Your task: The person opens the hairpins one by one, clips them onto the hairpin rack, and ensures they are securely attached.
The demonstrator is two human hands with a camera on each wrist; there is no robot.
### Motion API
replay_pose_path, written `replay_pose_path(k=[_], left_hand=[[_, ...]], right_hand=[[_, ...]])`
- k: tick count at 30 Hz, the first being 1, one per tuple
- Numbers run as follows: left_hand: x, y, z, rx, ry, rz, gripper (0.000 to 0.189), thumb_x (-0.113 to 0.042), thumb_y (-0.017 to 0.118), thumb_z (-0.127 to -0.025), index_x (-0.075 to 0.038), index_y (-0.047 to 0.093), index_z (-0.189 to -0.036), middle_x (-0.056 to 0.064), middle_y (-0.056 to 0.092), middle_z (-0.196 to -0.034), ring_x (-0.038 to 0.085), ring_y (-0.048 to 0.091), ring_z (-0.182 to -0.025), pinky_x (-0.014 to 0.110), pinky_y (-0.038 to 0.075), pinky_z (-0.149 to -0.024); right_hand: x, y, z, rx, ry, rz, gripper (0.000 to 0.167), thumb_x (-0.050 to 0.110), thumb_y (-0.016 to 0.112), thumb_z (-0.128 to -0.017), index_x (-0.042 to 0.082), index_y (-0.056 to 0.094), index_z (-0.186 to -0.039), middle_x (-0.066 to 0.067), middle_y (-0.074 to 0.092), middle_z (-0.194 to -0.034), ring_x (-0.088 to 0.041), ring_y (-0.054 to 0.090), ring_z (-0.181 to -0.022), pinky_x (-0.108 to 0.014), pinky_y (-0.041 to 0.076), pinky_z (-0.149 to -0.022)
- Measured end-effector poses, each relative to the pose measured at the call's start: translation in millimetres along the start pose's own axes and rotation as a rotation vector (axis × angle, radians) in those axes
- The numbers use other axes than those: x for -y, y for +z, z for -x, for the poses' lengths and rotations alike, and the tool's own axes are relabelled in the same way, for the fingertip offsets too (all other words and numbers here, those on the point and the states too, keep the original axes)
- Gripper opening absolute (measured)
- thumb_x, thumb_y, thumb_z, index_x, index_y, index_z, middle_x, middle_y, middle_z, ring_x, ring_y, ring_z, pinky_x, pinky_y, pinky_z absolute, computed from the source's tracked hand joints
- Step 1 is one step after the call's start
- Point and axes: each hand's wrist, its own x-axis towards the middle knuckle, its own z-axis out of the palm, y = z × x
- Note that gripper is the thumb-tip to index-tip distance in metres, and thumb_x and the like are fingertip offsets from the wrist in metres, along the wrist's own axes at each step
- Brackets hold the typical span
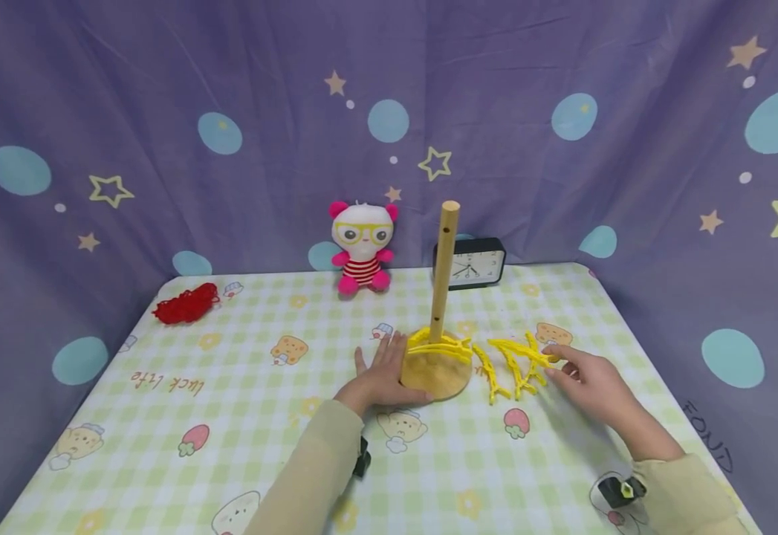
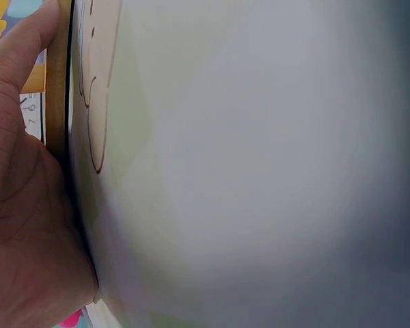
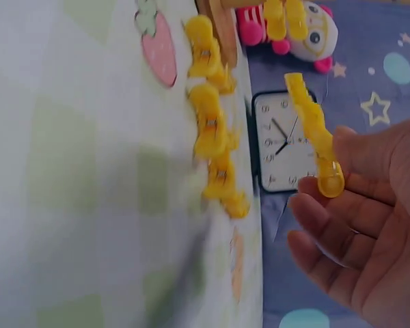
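A wooden post (image 1: pixel 443 275) with small holes stands upright on a round wooden base (image 1: pixel 437 379). My left hand (image 1: pixel 383 375) rests against the base's left side, fingers spread and thumb along the front rim. Between thumb and fingers, my right hand (image 1: pixel 592 386) pinches a yellow plastic branch piece (image 3: pixel 313 126), held up off the cloth. Below it lie other forked yellow branch pieces (image 1: pixel 522 375), with another branch piece (image 1: pixel 489 370) just right of the base. More curved yellow pieces (image 1: pixel 438 348) lie on the base around the post's foot.
A plush panda (image 1: pixel 363 249) with yellow glasses sits at the back edge, beside a black-framed clock (image 1: pixel 478 266) partly behind the post. Red yarn (image 1: pixel 188 305) lies at the far left. The checked cloth (image 1: pixel 261 431) covers the table; a purple curtain (image 1: pixel 281 89) hangs behind.
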Motion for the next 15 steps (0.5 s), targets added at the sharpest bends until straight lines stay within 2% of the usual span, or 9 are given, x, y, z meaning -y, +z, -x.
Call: replay_pose_path(k=[6,9,12,14,15], left_hand=[[-1.3,-1.4,2.1,-0.002,0.005,-0.002,0.128,-0.080,0.063,-0.069,-0.018,-0.005,-0.158,-0.002,-0.011,-0.163,0.017,-0.016,-0.148,0.058,-0.024,-0.106],[1.6,2.5,-0.8,-0.007,0.007,0.002,0.128,-0.081,0.063,-0.068,-0.020,-0.007,-0.157,-0.004,-0.012,-0.163,0.016,-0.017,-0.147,0.057,-0.025,-0.106],[2.2,3.9,-0.7,-0.013,0.011,0.009,0.129,-0.081,0.063,-0.067,-0.021,-0.006,-0.157,-0.005,-0.012,-0.163,0.015,-0.017,-0.147,0.057,-0.026,-0.105],[1.5,3.8,0.6,-0.016,0.009,0.010,0.129,-0.080,0.064,-0.067,-0.020,-0.006,-0.157,-0.005,-0.012,-0.163,0.015,-0.017,-0.147,0.057,-0.026,-0.105],[1.3,3.8,1.0,-0.017,0.008,0.010,0.129,-0.080,0.064,-0.067,-0.020,-0.006,-0.157,-0.005,-0.012,-0.163,0.015,-0.017,-0.147,0.057,-0.026,-0.105]], right_hand=[[17,1,-4.8,-0.080,-0.045,0.016,0.037,0.010,0.068,-0.091,0.005,0.062,-0.128,-0.005,0.067,-0.091,-0.015,0.053,-0.068,-0.033,0.045,-0.060],[25,1,-6.2,-0.127,-0.067,0.013,0.037,0.007,0.066,-0.092,0.004,0.062,-0.128,-0.012,0.068,-0.104,-0.021,0.055,-0.069,-0.035,0.046,-0.060],[31,3,-7.7,-0.183,-0.113,0.004,0.034,0.002,0.063,-0.093,0.003,0.062,-0.127,-0.019,0.065,-0.119,-0.033,0.064,-0.086,-0.045,0.053,-0.072],[35,4,-9.5,-0.223,-0.143,0.002,0.033,-0.001,0.063,-0.092,0.002,0.063,-0.125,-0.021,0.062,-0.126,-0.039,0.062,-0.104,-0.054,0.051,-0.082],[36,6,-10.6,-0.242,-0.156,0.006,0.033,-0.002,0.063,-0.092,0.002,0.064,-0.124,-0.021,0.062,-0.125,-0.039,0.061,-0.107,-0.055,0.050,-0.084]])
